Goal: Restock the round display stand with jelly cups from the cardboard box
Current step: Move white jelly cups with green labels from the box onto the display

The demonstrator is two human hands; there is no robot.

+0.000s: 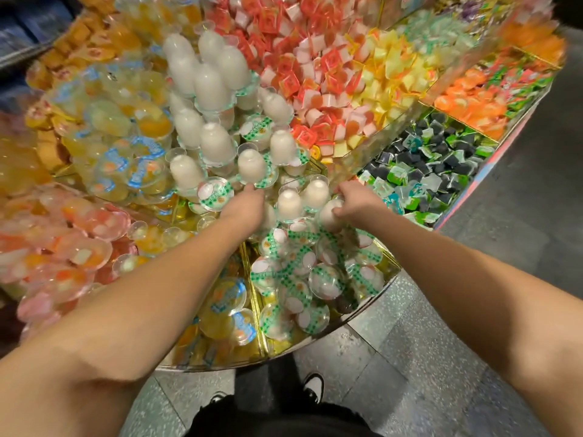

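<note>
The round display stand [369,302] fills the view, split into wedge sections of sweets. Its middle section holds white jelly cups [217,143] with green-patterned lids, stacked upside down higher up and lying loose near the rim. My left hand [244,208] reaches into this section, its fingers curled down among the cups, and a white cup shows just behind it. My right hand [355,201] grips one white jelly cup [329,216] by its side, just above the loose pile. No cardboard box is in view.
Yellow jelly cups with blue lids [132,146] lie left of the white ones, pink ones [63,244] further left. Red and yellow mini jellies [318,70] and black and green ones [432,168] lie to the right. Grey speckled floor [410,373] and my shoes are below.
</note>
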